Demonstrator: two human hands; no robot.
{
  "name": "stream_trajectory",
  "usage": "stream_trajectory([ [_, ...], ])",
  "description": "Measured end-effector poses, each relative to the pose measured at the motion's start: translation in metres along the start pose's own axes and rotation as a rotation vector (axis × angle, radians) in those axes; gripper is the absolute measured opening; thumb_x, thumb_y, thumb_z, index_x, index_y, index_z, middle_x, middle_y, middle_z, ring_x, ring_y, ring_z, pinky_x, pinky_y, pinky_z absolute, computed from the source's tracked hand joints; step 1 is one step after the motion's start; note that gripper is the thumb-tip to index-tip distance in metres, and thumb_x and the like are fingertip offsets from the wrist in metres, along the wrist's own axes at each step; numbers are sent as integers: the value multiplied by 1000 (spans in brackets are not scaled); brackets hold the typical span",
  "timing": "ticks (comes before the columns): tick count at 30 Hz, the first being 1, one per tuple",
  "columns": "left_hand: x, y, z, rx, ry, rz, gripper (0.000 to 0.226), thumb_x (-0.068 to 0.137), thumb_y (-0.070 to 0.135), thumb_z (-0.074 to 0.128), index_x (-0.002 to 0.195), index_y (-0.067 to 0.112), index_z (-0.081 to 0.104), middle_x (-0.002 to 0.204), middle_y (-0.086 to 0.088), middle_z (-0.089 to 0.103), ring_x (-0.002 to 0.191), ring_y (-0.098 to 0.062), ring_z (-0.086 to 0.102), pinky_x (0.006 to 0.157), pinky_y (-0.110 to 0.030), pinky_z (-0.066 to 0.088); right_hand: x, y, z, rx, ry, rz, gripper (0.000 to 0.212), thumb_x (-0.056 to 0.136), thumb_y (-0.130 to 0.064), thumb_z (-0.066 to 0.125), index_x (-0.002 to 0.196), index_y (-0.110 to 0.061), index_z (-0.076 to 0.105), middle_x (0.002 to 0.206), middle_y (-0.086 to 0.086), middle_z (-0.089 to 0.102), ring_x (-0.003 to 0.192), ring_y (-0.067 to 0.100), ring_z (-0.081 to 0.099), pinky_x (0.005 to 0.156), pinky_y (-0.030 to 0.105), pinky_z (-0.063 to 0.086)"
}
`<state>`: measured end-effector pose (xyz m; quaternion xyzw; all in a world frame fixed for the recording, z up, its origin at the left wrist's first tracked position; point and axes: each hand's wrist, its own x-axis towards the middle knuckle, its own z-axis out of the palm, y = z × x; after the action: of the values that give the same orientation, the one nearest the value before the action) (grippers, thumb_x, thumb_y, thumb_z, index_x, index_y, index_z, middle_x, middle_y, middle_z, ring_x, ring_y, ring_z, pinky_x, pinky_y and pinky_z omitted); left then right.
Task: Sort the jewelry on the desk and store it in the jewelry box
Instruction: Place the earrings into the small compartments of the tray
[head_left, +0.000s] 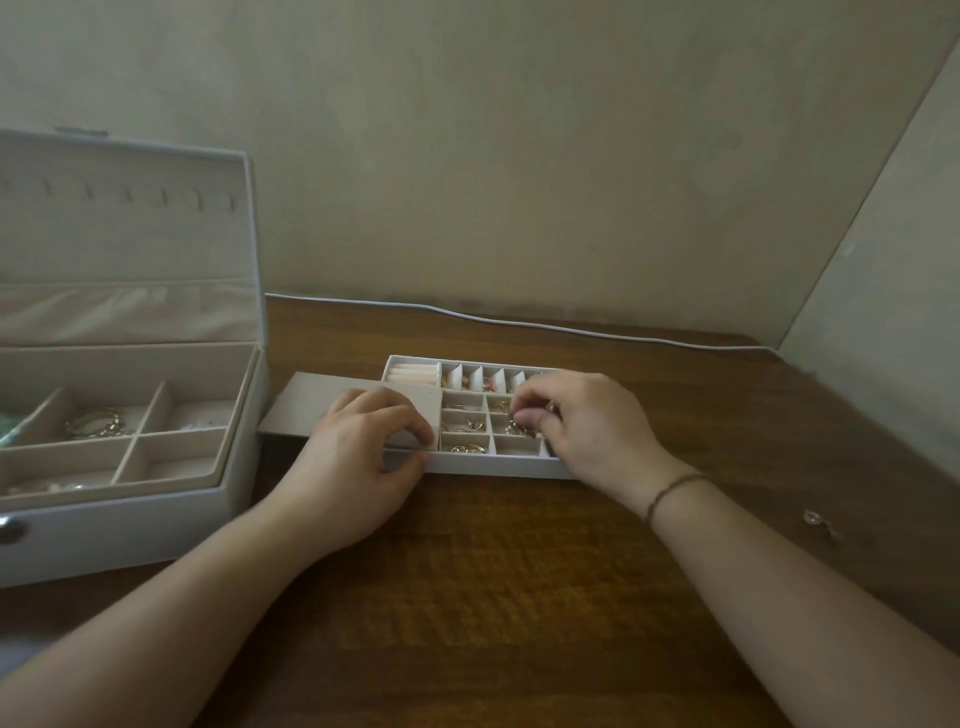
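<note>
Fingers of my right hand (563, 421) pinch together over a small gold piece in the divided tray (467, 465), directly below them. My left hand (363, 447) presses the tray's near-left edge, fingers curled; the jewelry box (130, 493) stands open to its left.

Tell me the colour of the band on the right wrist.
Dark brown wrist band, head view.

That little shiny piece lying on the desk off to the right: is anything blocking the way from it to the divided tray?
Only the person's own right hand and forearm lie between. The small clear-and-silver piece sits alone on the brown wooden desk; bare desk runs toward the white compartmented tray.
</note>
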<state>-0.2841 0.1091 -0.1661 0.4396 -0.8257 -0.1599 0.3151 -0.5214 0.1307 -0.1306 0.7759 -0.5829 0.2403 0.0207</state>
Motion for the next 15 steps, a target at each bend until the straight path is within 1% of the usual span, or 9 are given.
stream_trajectory([
  [2, 0, 1, 0, 0, 0, -6, 13, 90, 26, 66, 101, 32, 68, 116, 17, 55, 120, -5, 38, 102, -35, 40, 3, -3, 7, -84, -74, -33, 8, 92, -30, 61, 95, -33, 68, 94, -18, 67, 84, 0, 55, 73, 25, 50],
  [3, 0, 1, -1, -1, 1, -7, 13, 90, 26, 66, 101, 32, 68, 116, 17, 55, 120, -5, 38, 103, -35, 40, 2, -4, 7, -116, -99, -45, 9, 92, -31, 61, 97, -34, 68, 96, -17, 67, 83, -1, 52, 71, 21, 45],
  [4, 0, 0, 0, -1, 5, -6, 13, 90, 26, 66, 101, 32, 68, 116, 17, 55, 120, -5, 38, 103, -35, 39, 2, -3, 6, -136, -112, -51, 10, 92, -31, 60, 98, -34, 69, 97, -17, 67, 82, -2, 49, 70, 19, 41],
  [5, 1, 0, 0, 1, 6, -5, 12, 90, 27, 66, 101, 32, 68, 116, 17, 55, 120, -5, 38, 103, -35, 39, 1, -3, 4, -140, -122, -52, 11, 92, -32, 60, 99, -34, 69, 98, -17, 67, 83, -3, 48, 70, 19, 40],
  [9, 1, -1, 1, 10, -7, -10, 12, 90, 29, 66, 102, 33, 68, 118, 17, 55, 122, -6, 38, 106, -40, 38, -3, 0, -1, -99, -204, -9, 18, 94, -28, 58, 106, -36, 69, 103, -20, 67, 91, -3, 55, 84, 26, 50],
  [10, 1, -1, 1, 8, -5, -12, 12, 90, 29, 66, 102, 33, 68, 118, 17, 55, 121, -6, 38, 106, -40, 38, -5, 2, -2, -32, -187, 15, 20, 95, -23, 57, 106, -34, 70, 101, -21, 67, 90, -5, 56, 83, 25, 51],
  [11, 1, -1, 1, 5, -2, -11, 12, 90, 29, 66, 101, 33, 68, 118, 17, 55, 121, -6, 38, 106, -41, 38, -6, 5, -5, 63, -136, 38, 23, 95, -18, 57, 106, -33, 71, 97, -21, 66, 88, -6, 58, 81, 24, 52],
  [13, 0, 0, 0, 2, -3, -12, 12, 90, 28, 66, 101, 34, 68, 118, 17, 55, 121, -6, 38, 106, -42, 38, -9, 12, -18, 214, 6, 92, 29, 95, -9, 55, 100, -32, 72, 91, -21, 68, 84, -5, 62, 75, 18, 52],
  [15, 0, 0, 0, 5, -1, -8, 13, 90, 28, 66, 101, 33, 68, 117, 17, 55, 121, -6, 38, 106, -43, 38, -12, 20, -32, 264, 91, 143, 31, 94, -7, 56, 93, -34, 72, 85, -19, 70, 78, -4, 62, 67, 11, 48],
])
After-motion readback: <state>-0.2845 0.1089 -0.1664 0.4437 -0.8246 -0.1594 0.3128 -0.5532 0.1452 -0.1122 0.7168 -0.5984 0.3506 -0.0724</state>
